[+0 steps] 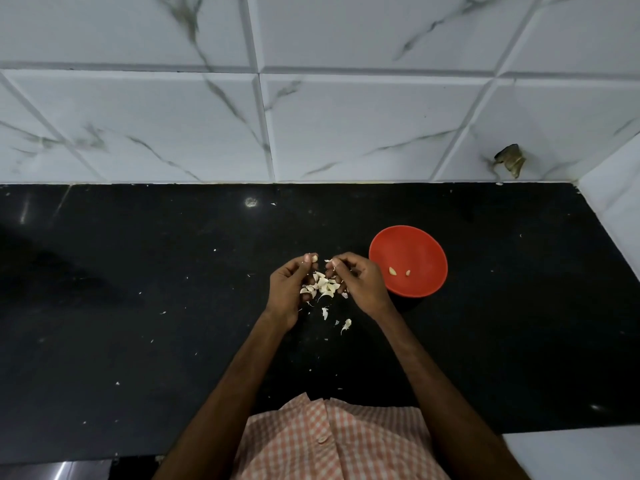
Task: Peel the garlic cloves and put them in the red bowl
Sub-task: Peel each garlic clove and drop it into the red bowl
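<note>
My left hand [287, 289] pinches a pale garlic clove [314, 258] between thumb and fingertips, held above the black counter. Just to its right, my right hand [360, 282] pinches a small flake of garlic skin [329, 261] at its fingertips. Between and under both hands lies a pile of garlic cloves and skins [322, 285]. The red bowl [415, 247] stands on the counter right of my right hand, close to it. Two peeled cloves [392, 270] lie inside the bowl.
Loose skin scraps [346, 323] and small white bits are scattered over the black counter [138, 289]. A white marble-tiled wall [311, 116] rises behind, with a side wall at the far right [609, 188]. My checked shirt [332, 441] fills the lower middle.
</note>
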A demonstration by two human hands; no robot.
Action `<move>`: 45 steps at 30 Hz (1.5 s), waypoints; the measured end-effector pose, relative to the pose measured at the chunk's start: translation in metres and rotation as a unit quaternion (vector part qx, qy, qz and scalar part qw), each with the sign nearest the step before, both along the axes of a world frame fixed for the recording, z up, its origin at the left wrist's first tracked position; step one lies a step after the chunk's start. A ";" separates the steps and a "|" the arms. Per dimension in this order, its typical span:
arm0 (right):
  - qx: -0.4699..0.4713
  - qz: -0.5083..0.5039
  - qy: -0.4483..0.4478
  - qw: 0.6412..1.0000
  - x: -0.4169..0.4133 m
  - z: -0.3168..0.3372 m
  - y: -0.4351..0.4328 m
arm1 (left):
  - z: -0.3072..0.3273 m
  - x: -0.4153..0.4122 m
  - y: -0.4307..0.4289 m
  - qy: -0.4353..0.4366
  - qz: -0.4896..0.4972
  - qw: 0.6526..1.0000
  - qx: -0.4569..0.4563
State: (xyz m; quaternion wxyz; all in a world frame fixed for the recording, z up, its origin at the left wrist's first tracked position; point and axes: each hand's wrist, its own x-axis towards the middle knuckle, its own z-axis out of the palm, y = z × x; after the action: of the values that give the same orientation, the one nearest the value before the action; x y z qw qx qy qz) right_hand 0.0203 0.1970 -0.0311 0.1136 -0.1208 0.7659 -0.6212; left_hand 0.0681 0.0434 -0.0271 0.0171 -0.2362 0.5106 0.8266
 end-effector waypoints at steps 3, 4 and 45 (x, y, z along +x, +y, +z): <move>0.007 0.007 0.019 1.000 -0.001 0.000 0.003 | 0.000 0.000 0.000 -0.004 0.001 1.000 -0.002; 0.013 0.008 0.023 1.000 -0.001 0.000 0.004 | 0.000 0.000 0.000 -0.007 0.000 1.000 0.001; 0.121 -0.008 0.156 0.980 0.000 0.009 -0.013 | -0.005 -0.003 -0.003 0.097 0.006 0.973 -0.209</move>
State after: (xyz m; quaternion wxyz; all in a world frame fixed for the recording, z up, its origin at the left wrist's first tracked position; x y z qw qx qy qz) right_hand 0.0207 0.1841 -0.0225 0.0018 -0.1953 0.8446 -0.4985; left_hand 0.0651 0.0409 -0.0320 -0.0872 -0.1559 0.6698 0.7207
